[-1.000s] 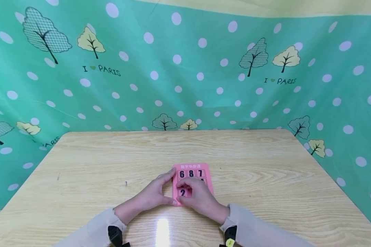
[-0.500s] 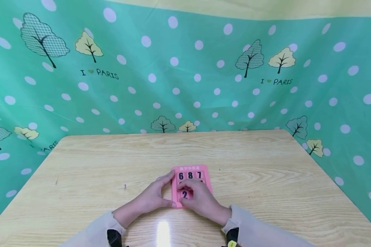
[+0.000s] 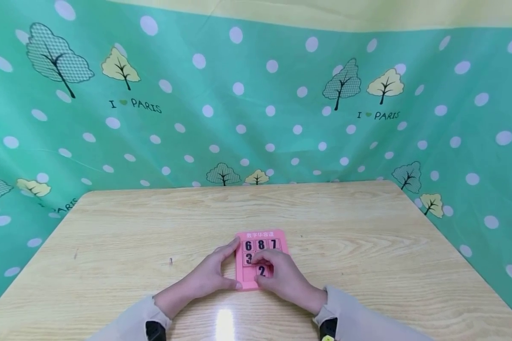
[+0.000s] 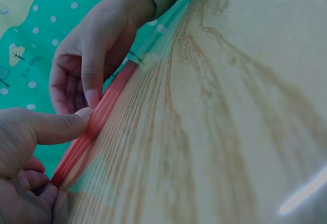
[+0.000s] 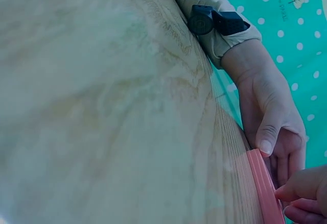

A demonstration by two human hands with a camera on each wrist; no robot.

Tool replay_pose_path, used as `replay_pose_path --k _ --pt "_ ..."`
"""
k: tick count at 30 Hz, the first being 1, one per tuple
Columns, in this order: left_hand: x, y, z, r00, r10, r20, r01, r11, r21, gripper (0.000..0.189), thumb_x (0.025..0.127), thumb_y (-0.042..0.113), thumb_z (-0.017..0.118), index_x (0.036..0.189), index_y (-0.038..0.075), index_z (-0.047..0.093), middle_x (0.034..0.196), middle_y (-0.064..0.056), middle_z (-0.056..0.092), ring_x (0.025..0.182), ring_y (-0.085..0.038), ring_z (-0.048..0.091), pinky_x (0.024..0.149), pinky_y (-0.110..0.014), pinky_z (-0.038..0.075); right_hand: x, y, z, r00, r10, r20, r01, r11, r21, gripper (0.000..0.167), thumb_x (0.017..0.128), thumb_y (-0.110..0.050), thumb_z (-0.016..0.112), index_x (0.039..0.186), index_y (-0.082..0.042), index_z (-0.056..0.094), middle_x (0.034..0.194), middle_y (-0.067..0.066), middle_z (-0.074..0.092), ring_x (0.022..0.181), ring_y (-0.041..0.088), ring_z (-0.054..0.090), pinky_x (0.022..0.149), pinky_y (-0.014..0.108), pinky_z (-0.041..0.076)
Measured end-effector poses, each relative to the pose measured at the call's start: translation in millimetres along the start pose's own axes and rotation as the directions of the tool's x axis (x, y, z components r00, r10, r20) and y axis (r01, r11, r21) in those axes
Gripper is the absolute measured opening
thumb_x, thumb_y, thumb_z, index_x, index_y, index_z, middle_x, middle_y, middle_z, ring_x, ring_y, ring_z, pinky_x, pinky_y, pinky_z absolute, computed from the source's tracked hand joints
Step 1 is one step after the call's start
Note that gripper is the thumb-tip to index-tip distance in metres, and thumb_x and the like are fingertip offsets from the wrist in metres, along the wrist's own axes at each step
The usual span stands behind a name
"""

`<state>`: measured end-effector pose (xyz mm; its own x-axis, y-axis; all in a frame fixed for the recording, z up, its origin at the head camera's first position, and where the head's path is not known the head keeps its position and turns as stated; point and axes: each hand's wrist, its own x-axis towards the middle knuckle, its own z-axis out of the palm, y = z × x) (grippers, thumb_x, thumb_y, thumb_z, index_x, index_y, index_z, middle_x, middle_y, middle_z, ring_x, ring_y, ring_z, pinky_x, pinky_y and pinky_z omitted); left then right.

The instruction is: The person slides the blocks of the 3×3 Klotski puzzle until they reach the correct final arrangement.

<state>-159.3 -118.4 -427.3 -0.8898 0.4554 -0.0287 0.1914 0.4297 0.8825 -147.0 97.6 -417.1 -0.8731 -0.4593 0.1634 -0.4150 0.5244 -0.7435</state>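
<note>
In the head view a pink number slide puzzle (image 3: 259, 234) lies on the table. Its top row reads 6, 8, 7, with a 3 tile (image 3: 249, 258) below the 6. My left hand (image 3: 213, 272) grips its left side, the thumb at the near corner and the fingers further up the edge. Over the lower part, my right hand (image 3: 283, 274) holds thumb and curled forefinger about the 2 tile (image 3: 261, 271), which sits in the middle of the bottom row. Left of that tile is a bare slot. The right hand hides the tiles at the lower right.
A wood-grain table (image 3: 153, 213) surrounds the puzzle. Behind it hangs a green dotted cloth (image 3: 222, 128) with printed trees. A dark wrist device (image 5: 217, 21) sits on the left sleeve in the right wrist view.
The 2 tile has slid right from the bottom-left slot to the bottom middle, the right hand moving with it. The 3 tile has come into sight. My left hand keeps its grip.
</note>
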Motion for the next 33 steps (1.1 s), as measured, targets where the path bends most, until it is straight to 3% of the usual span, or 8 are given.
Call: replay_pose_path --k 17,28,33 --pt "-1.2 -0.6 0.7 1.000 0.018 -0.006 -0.018 1.000 0.016 0.102 0.065 0.018 0.083 0.148 0.002 0.024 0.153 -0.017 0.024 0.140 -0.039 0.019 0.113 -0.056 0.013 -2.1 2 -2 1.000 -0.028 -0.005 0.028 1.000 0.013 0.029 0.074 -0.003 0.071 0.102 -0.008 0.065 0.102 -0.002 0.064 0.099 0.015 0.058 0.090 0.029 0.049" --pt "-1.3 -1.8 0.3 1.000 0.019 -0.007 -0.019 1.000 0.013 0.102 0.066 0.020 0.083 0.148 0.004 0.024 0.153 -0.015 0.024 0.140 -0.038 0.018 0.113 -0.055 0.013 9.4 0 3 1.000 -0.008 -0.022 0.009 0.999 0.051 0.034 0.074 -0.006 0.072 0.107 -0.008 0.066 0.100 0.000 0.064 0.097 0.014 0.059 0.090 0.031 0.050" --pt "-1.4 -1.2 -0.1 1.000 0.024 -0.004 -0.024 1.000 0.016 0.101 0.067 0.022 0.083 0.148 0.004 0.025 0.153 -0.015 0.024 0.141 -0.038 0.018 0.113 -0.055 0.013 15.6 -1 4 0.999 0.006 -0.031 -0.005 1.000 0.022 0.034 0.074 -0.006 0.072 0.107 -0.009 0.066 0.103 0.000 0.065 0.096 0.014 0.057 0.087 0.031 0.049"
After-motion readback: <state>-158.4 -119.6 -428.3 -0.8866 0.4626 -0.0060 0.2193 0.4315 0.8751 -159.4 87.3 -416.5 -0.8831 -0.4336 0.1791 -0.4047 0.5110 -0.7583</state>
